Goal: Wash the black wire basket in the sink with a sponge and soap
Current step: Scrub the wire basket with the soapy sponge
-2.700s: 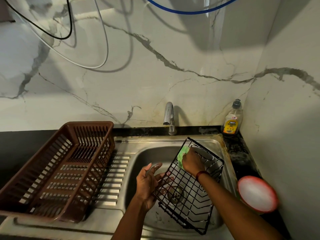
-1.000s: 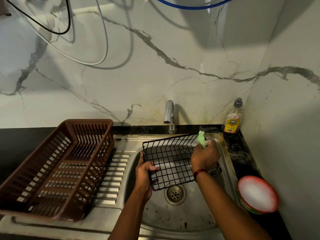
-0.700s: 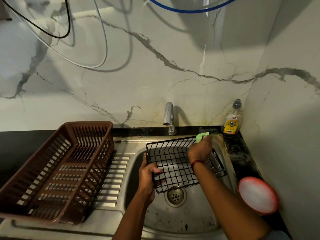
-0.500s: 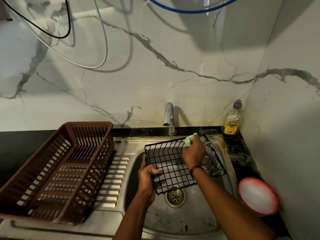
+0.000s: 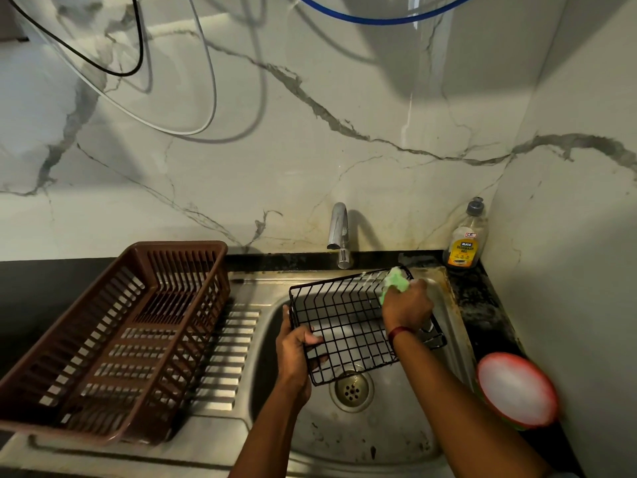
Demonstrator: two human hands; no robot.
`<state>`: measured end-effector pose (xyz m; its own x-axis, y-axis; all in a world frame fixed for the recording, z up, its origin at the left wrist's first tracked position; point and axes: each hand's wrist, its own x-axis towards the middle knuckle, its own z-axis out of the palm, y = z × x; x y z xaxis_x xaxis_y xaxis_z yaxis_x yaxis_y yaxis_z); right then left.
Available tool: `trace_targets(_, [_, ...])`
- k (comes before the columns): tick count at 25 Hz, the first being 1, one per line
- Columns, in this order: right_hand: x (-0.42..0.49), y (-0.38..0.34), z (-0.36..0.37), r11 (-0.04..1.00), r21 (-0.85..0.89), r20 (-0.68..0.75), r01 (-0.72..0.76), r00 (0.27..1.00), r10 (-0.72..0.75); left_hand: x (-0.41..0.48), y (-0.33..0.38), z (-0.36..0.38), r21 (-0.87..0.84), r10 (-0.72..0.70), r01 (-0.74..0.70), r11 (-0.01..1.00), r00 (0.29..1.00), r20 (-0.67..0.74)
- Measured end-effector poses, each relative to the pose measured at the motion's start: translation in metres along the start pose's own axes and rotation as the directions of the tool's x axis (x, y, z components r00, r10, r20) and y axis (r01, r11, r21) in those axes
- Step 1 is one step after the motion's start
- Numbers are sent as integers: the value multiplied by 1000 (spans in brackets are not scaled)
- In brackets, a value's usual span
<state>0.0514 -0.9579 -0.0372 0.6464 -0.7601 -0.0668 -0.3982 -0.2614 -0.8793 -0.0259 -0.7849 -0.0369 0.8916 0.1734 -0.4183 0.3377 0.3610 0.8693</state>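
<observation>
A: Where is the black wire basket (image 5: 348,322) at this moment?

B: It is in the lower centre of the frame, held up over the sink (image 5: 362,432), above the drain (image 5: 351,391). It is tilted, and its open side faces toward the camera.

A: And the hands?

B: The left hand (image 5: 296,353) has its fingers curled around the wires at the left edge of the basket. The right hand (image 5: 406,305) has its fingers pressed together around the green sponge (image 5: 394,282), at the upper right corner of the basket.

A: How does the long axis run?

B: From upper left to lower right in the frame. Most unscrubbed wire lies left and below the sponge, so I think the next stroke must go that way, along the rim toward the left hand.

A: Is water running?

B: I see none from the tap (image 5: 339,232). The soap bottle (image 5: 463,236) stands at the right, well apart.
</observation>
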Motion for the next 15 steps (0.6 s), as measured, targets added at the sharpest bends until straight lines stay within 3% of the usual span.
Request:
trace_targets(2, [4,0,0,1000,-5,28,-3,1000,3,-3,2,0,14,-17,17,1000,1000,1])
trace_targets(6, [-3,0,8,976,-100,248,195,955,-166,-8,5,3,23,-32,32,999,999,17])
trace_targets(9, [-7,-8,6,948,-68,355,312,895,-269,-10,8,3,-23,-63,63,998,998,-3])
trace_targets(13, [-36,-20,12,831,88,452,549,721,-525,-7,6,4,-21,-56,57,998,998,16])
trace_targets(15, [-50,-22,15,715,189,473,673,576,-667,-5,5,4,10,-46,46,999,998,40])
